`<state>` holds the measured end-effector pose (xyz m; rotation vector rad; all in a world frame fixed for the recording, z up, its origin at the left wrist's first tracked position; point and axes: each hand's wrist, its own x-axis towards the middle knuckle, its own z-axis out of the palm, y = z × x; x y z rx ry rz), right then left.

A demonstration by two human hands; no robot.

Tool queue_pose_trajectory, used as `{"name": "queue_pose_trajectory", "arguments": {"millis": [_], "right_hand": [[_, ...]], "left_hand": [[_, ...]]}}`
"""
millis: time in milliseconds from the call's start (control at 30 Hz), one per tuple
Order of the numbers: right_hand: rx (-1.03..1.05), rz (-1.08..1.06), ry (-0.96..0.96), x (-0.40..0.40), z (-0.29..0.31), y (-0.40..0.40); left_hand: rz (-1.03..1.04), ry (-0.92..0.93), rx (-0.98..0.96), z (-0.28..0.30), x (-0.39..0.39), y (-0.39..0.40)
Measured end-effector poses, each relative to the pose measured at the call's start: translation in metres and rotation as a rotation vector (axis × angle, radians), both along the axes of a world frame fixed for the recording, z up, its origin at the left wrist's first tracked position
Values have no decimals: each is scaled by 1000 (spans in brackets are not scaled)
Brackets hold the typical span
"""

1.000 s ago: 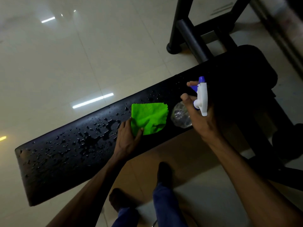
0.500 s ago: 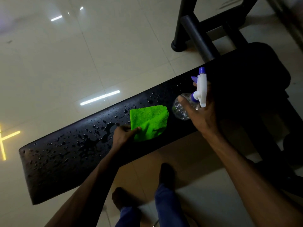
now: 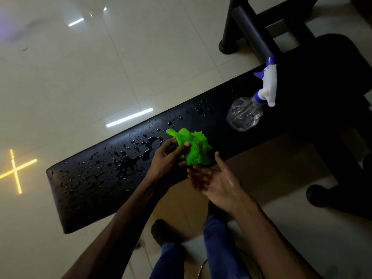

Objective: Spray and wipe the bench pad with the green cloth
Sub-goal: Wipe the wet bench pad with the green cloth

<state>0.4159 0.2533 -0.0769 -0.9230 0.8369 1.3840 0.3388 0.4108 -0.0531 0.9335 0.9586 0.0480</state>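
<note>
One green cloth [image 3: 193, 148], bunched, is pinched in the left hand [image 3: 171, 158] above the counter [image 3: 100, 178], whose wet pad runs lower-left to upper-right. Right hand [image 3: 213, 180] spread, empty, beside it. Spray bottle [image 3: 257, 97] stands apart, nozzle pointing away.

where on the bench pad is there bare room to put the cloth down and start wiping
Pad is bare and wet from its left end to the left hand. A small dry gap lies between cloth and spray bottle. The near edge is crowded by both hands; the right hand is open.
</note>
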Motion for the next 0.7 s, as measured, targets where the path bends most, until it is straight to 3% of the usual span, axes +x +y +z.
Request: {"name": "queue_pose_trajectory", "arguments": {"millis": [133,233,367,500,567,700], "right_hand": [[4,-297,-95,-6,3,26],[-95,-211,-465,1,14,42],[-127,114,-1191,24,47,61],[-162,586,-1771,28,58,75],[-224,842,-1870,16,47,75],[-237,1472,-1701,-2,14,68]], "left_hand": [[35,4,-4,4,-27,5],[61,22,-45,-1,-40,12],[70,46,-51,-4,-45,19],[-128,242,359,-17,-64,27],[-205,353,540,-22,-75,32],[-247,383,710,-36,-94,32]]}}
